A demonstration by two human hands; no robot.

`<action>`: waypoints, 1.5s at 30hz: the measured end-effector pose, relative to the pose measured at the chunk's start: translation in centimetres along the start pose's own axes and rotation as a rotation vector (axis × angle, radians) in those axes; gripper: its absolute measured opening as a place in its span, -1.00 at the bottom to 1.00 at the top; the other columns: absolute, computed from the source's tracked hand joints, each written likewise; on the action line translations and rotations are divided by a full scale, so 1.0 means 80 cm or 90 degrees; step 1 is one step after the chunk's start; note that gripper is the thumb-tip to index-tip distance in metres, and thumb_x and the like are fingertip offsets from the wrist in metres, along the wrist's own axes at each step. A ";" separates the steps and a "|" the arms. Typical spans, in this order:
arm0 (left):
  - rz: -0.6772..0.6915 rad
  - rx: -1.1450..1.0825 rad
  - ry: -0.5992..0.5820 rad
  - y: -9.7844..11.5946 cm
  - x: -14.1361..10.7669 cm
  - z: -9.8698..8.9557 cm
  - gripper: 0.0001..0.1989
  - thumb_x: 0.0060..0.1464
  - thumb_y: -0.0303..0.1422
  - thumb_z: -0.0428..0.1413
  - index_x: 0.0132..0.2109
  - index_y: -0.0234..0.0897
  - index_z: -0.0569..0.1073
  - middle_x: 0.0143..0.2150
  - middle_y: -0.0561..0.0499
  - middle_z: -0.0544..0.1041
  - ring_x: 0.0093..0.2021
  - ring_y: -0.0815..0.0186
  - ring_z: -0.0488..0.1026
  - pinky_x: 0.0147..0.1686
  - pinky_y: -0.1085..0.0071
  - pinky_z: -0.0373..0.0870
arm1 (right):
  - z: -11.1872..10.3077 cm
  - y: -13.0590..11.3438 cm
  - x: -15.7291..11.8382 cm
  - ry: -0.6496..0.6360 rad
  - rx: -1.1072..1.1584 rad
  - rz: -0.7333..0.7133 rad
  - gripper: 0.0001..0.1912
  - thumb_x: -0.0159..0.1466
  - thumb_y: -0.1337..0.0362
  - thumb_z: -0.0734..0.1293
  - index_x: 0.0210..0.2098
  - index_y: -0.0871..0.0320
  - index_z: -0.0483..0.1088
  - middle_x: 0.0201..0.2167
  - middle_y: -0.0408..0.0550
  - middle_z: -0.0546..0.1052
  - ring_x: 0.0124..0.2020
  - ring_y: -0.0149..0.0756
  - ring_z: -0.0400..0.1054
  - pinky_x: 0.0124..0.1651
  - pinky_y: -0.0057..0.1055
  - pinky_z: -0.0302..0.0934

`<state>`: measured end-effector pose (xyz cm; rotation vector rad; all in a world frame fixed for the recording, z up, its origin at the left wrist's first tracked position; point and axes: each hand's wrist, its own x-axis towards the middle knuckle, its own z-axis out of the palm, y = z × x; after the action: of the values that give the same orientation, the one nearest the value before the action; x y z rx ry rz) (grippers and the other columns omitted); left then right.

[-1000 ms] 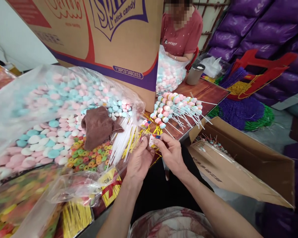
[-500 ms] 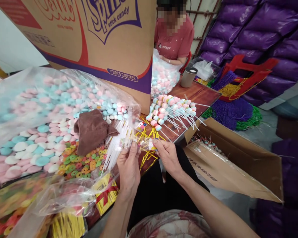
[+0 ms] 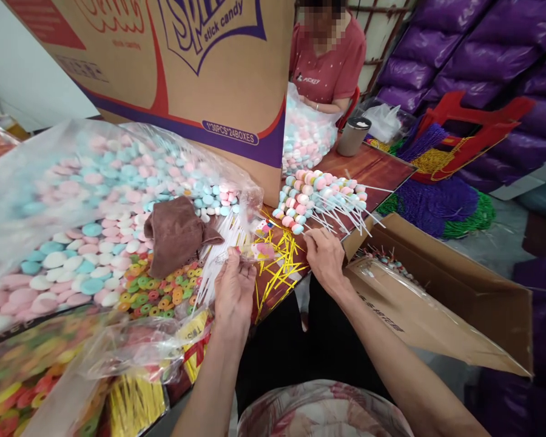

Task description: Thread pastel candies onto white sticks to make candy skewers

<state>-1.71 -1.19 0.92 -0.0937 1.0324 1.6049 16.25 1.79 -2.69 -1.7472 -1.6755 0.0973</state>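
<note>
My left hand [image 3: 235, 285] pinches a small clear plastic wrapper [image 3: 260, 251] with coloured print, thumb on top, over the table's front part. My right hand [image 3: 326, 258] is apart from it, its fingers curled together beside the stick ends of the candy skewers [image 3: 318, 193]. Whether a stick is between those fingers is hidden. The skewers lie in a pile, pink, white and blue marshmallows threaded on white sticks. Below the wrapper, gold twist ties [image 3: 279, 273] are scattered on the wooden table [image 3: 377, 164]. White sticks [image 3: 216, 258] lie bunched to the left.
A big bag of marshmallows [image 3: 95, 176], a brown cloth [image 3: 175, 233] and ring candies [image 3: 161, 288] cover the left. A large carton [image 3: 200, 97] stands behind. An open carton [image 3: 459, 291] sits at right. Across the table, near a grey cup [image 3: 353, 136], is a person [image 3: 330, 67].
My right hand has let go of the wrapper and moved right and up toward the skewers. The wrapper stays in my left hand. The view has shifted slightly.
</note>
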 end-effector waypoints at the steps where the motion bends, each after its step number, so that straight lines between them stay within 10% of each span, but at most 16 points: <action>1: -0.015 -0.002 0.017 0.002 0.002 0.002 -0.87 0.14 -0.38 0.24 -0.34 -0.34 0.48 -0.45 0.08 0.52 -0.44 0.47 0.46 -0.37 0.54 0.39 | -0.003 -0.001 -0.002 0.026 0.071 0.011 -0.79 0.35 0.31 0.20 -0.37 0.14 0.42 -0.35 -0.02 0.52 -0.27 -0.23 0.36 -0.13 -0.32 0.18; 8: -0.016 -0.008 0.048 0.011 0.013 0.008 -0.85 0.19 -0.39 0.18 -0.37 -0.31 0.46 -0.47 0.06 0.49 -0.44 0.45 0.46 -0.32 0.52 0.44 | -0.048 -0.012 -0.040 0.012 0.443 0.089 -0.87 0.32 0.24 0.32 -0.31 0.13 0.47 -0.36 -0.09 0.51 -0.29 -0.27 0.38 -0.18 -0.34 0.26; 17: -0.005 0.012 0.045 0.008 0.011 0.009 -0.88 0.16 -0.41 0.21 -0.36 -0.31 0.48 -0.46 0.07 0.52 -0.45 0.47 0.48 -0.38 0.55 0.43 | -0.067 0.000 -0.055 0.056 0.285 -0.086 -0.90 0.33 0.34 0.33 -0.29 0.08 0.49 -0.36 -0.07 0.57 -0.28 -0.23 0.41 -0.15 -0.23 0.21; 27: -0.017 0.087 -0.008 0.015 0.024 -0.001 -0.89 0.05 -0.45 0.29 -0.36 -0.32 0.49 -0.47 0.06 0.55 -0.51 0.46 0.47 -0.45 0.55 0.41 | -0.078 0.025 -0.048 -0.126 0.331 -0.025 -0.85 0.33 0.23 0.31 -0.34 0.09 0.49 -0.37 -0.08 0.55 -0.31 -0.24 0.41 -0.21 -0.30 0.25; 34: 0.082 0.131 -0.131 0.002 0.012 -0.003 -0.69 -0.23 -0.34 0.44 -0.38 -0.32 0.49 -0.36 0.03 0.60 -0.36 0.39 0.54 -0.29 0.48 0.47 | -0.083 0.009 -0.047 -0.137 0.355 -0.049 -0.85 0.32 0.22 0.33 -0.35 0.09 0.49 -0.40 -0.08 0.52 -0.34 -0.26 0.38 -0.22 -0.30 0.25; 45: 0.172 0.181 -0.175 -0.017 0.003 -0.001 -0.67 -0.12 -0.21 0.37 -0.23 -0.29 0.55 -0.20 -0.03 0.61 -0.23 0.30 0.56 -0.24 0.42 0.47 | -0.079 -0.008 -0.052 -0.172 0.303 -0.104 -0.82 0.37 0.26 0.26 -0.30 0.10 0.49 -0.42 -0.09 0.44 -0.40 -0.32 0.29 -0.32 -0.37 0.17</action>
<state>-0.71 -1.10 0.01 0.4630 1.0763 1.6362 18.26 -4.73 0.68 -1.2780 -1.7943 0.6273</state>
